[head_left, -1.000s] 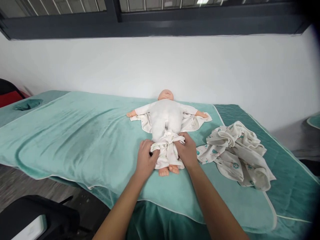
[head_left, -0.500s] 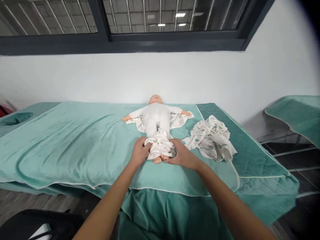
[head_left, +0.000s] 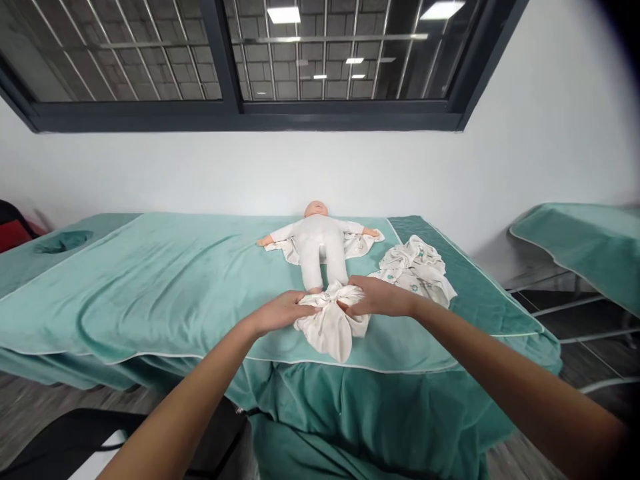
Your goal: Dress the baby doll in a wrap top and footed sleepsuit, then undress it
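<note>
A baby doll [head_left: 320, 237] with a white cloth body lies on its back on the green bed cover [head_left: 200, 287], head toward the wall. Bunched white fabric, which looks like baby pants [head_left: 333, 327], covers the doll's feet. My left hand [head_left: 281, 311] grips the left side of this fabric between thumb and fingers. On the other side my right hand [head_left: 375, 297] pinches it near the doll's ankle. A printed white baby garment [head_left: 289, 248] is spread beneath the doll's back and arms. The doll's feet are hidden by the bunched cloth.
A crumpled printed white cloth [head_left: 417, 270] lies on the bed to the right. Another green-covered bed [head_left: 590, 233] stands farther right. A dark chair [head_left: 60, 433] with a white object is at lower left. A window [head_left: 330, 67] is above the wall.
Both hands have drawn the bunched pants toward me, down from the doll's lower legs to its feet. More of the white legs shows. The camera view has tilted upward.
</note>
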The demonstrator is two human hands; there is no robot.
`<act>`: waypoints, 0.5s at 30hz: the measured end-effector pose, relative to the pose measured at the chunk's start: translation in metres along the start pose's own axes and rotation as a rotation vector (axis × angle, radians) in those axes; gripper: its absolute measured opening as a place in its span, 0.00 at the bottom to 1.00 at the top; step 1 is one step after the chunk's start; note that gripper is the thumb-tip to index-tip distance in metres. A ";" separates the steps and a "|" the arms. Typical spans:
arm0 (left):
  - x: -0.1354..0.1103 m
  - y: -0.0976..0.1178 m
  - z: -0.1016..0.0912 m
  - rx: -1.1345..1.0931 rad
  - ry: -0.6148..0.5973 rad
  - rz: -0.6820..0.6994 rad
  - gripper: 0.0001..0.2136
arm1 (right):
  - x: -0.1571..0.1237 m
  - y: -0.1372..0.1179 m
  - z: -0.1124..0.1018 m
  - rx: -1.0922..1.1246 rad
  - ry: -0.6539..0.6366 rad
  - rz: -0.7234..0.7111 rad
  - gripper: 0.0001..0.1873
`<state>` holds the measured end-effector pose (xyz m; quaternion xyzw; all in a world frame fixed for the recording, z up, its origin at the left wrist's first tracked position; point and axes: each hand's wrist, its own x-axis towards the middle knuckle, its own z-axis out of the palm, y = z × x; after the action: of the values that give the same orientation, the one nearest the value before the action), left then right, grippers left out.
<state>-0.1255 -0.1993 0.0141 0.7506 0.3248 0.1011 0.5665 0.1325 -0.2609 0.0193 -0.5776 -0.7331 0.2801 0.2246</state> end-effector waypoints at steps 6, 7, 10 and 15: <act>-0.028 0.049 -0.024 -0.071 -0.129 -0.039 0.19 | -0.012 -0.064 -0.054 0.219 -0.295 -0.056 0.20; -0.032 0.060 -0.028 -0.088 -0.124 -0.014 0.19 | -0.014 -0.079 -0.067 0.241 -0.356 -0.073 0.19; -0.045 0.097 -0.041 -0.143 -0.074 0.110 0.20 | -0.011 -0.119 -0.104 0.245 -0.429 -0.108 0.20; -0.069 0.157 -0.076 0.016 0.000 0.074 0.20 | 0.026 -0.127 -0.141 0.185 0.440 -0.001 0.26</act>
<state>-0.1591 -0.2041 0.1983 0.7666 0.2976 0.1196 0.5563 0.1271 -0.2368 0.2091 -0.6013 -0.6380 0.2134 0.4311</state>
